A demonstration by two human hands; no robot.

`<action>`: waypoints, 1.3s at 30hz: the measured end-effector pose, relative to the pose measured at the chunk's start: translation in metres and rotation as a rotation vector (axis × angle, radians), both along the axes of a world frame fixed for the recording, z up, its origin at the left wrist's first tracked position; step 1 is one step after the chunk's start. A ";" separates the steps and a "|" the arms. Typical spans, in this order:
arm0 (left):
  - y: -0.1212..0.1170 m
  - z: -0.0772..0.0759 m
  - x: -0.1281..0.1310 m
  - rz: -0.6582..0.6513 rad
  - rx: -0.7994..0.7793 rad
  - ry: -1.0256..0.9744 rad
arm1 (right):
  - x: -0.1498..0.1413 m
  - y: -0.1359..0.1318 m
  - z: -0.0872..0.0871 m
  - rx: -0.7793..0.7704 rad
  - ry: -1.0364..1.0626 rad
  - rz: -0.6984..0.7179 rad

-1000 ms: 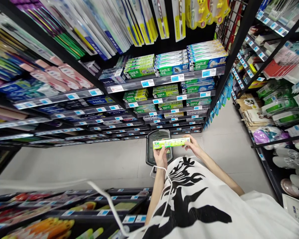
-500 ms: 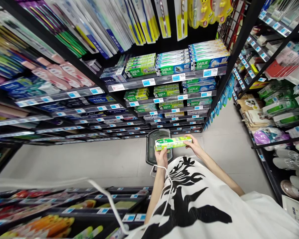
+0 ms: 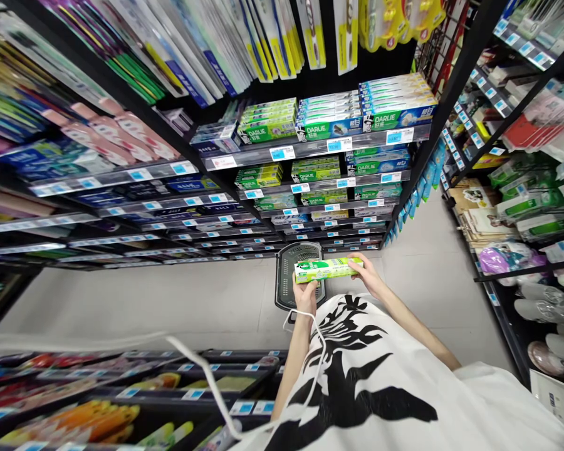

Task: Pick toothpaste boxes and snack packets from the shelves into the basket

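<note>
A green and white toothpaste box (image 3: 328, 269) is held level in front of my body, its long side spanning both hands. My left hand (image 3: 305, 294) grips its left end, thumb on the near face. At the other end, my right hand (image 3: 364, 272) has its fingers closed around the box. Beneath them a dark shopping basket (image 3: 284, 275) stands on the floor, partly covered by the box and my left hand; what lies inside is mostly hidden.
Ahead, a shelf (image 3: 310, 147) bears rows of toothpaste boxes (image 3: 329, 119), with packaged toothbrushes (image 3: 277, 37) hanging above. More racks stand to the right and behind. A white cable (image 3: 202, 366) crosses the lower left. Grey floor (image 3: 169, 300) runs along the aisle.
Both hands have turned the toothpaste box so that a different, greener printed face shows, and it has shifted slightly right. The basket stays in place.
</note>
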State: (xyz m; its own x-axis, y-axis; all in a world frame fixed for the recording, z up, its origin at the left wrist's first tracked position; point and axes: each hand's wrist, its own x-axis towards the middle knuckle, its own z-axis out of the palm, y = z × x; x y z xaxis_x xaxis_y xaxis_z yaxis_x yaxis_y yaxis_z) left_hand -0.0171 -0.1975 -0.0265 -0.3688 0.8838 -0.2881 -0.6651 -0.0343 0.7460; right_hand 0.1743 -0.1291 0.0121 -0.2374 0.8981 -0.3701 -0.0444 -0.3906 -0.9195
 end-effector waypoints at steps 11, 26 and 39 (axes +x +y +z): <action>0.002 0.003 0.002 -0.023 -0.020 0.062 | 0.000 0.001 -0.005 0.011 -0.039 -0.030; 0.002 -0.002 0.001 -0.060 -0.168 -0.005 | -0.003 -0.002 0.004 0.047 -0.092 -0.062; 0.008 -0.004 0.006 -0.030 -0.096 -0.057 | -0.001 0.000 0.003 0.336 -0.220 0.072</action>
